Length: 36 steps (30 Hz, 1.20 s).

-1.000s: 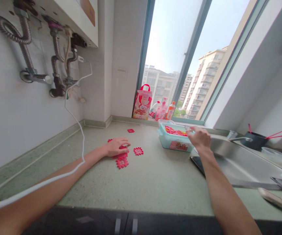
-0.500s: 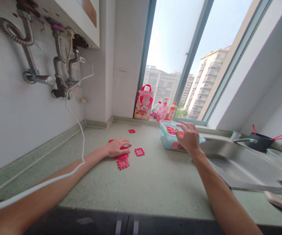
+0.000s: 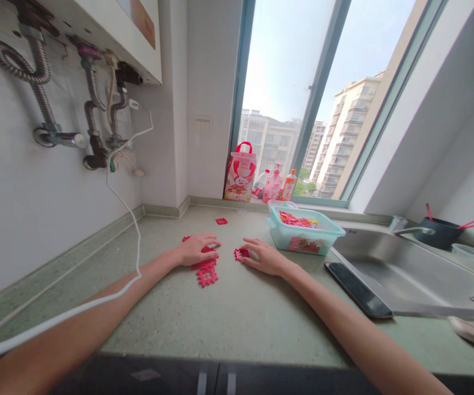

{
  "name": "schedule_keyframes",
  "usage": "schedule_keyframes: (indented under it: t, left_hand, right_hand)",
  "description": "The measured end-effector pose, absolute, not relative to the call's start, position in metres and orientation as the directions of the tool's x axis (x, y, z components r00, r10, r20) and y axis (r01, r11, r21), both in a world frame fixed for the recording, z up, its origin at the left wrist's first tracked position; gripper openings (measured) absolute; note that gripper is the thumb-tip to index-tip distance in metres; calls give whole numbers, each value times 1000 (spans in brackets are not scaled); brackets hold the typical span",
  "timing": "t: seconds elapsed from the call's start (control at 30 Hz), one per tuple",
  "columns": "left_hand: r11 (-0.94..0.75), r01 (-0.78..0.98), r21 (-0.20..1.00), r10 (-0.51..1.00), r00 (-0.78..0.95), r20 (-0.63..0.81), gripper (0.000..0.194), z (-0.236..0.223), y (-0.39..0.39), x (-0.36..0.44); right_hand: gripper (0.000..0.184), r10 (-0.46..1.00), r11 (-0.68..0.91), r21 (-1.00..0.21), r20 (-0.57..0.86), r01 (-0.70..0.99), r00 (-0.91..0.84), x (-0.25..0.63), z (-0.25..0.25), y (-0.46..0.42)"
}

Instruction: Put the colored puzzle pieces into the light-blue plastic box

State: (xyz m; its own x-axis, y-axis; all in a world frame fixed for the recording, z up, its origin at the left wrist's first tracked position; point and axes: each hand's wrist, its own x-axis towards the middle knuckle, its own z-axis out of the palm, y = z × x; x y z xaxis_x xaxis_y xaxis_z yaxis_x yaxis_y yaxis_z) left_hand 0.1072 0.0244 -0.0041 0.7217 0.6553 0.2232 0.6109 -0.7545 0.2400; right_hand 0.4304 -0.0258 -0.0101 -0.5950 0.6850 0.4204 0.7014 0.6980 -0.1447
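Note:
My left hand rests low on the counter, fingers and thumb curved over red interlocking pieces with toothed edges and windowed centres. Part of these pieces is hidden under the palm. To the right, my right hand has its thumb and fingers around a single red toothed piece, lying at the counter surface. Another red piece lies flat farther back. A light-blue tub beyond my right hand is filled with red and some yellow pieces.
A black phone lies beside the steel sink. A white cable hangs across my left forearm. Along the window stand a red-handled bag and several bottles. Metal pipes project from the left wall.
My right hand has come from above the tub leftward and down to the single red piece, which has shifted slightly right. My left hand has stayed in place.

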Motion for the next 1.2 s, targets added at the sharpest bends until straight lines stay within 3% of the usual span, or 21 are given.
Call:
schedule_keyframes:
  t: [0.17,0.5,0.63,0.7,0.77,0.87,1.0,1.2]
  left_hand:
    - [-758,606,241,650,728,216,52,-5,26,106]
    - [-743,605,287,664,717,209,57,-4,24,106]
    - [-773,496,395,622,716,317,56,0,24,102]
    - [-806,453,382,585,711,391,52,6,24,96]
    - [-801,489,344,597,693,403,44,14,25,86]
    - [-727,626,283,687,660,303,33,28,25,68]
    - [-617,759,208,786,581,212,36,43,27,47]
    - [-573,794,203,817,533,219,44,49,30,36]
  right_hand:
    - [29,746,648,-245,399,721,-534,447,-9,-17]
    - [27,723,683,-281,393,674,-568,453,-5,-17]
    - [26,724,684,-290,382,669,-575,454,-6,-15]
    - [25,724,684,-291,381,668,-575,454,-5,-15]
    - [25,726,682,-293,382,670,-571,454,-5,-15]
    - [25,732,677,-296,371,674,-572,455,-5,-16]
    - [28,733,676,-296,366,675,-574,457,-7,-15]
    - [30,713,699,-292,358,652,-604,459,-7,-15]
